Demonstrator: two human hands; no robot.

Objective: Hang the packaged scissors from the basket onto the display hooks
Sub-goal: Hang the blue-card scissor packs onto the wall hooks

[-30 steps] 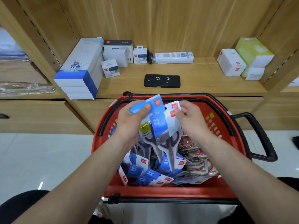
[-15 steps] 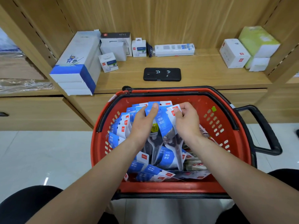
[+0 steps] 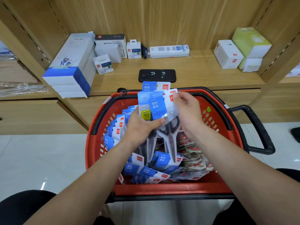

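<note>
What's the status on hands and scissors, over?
Left hand grips a bunch of scissor packs over the basket. Right hand pinches the front pack's top edge. No display hooks in view.

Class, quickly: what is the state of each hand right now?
Left hand: closed, holding the bunch of blue-and-white carded scissors packs.
Right hand: closed, pinching that bunch's top corner.

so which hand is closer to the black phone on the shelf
Right. The right hand pinches the top of the scissor packs, just below the phone; the left hand grips them lower, further from it.
</note>
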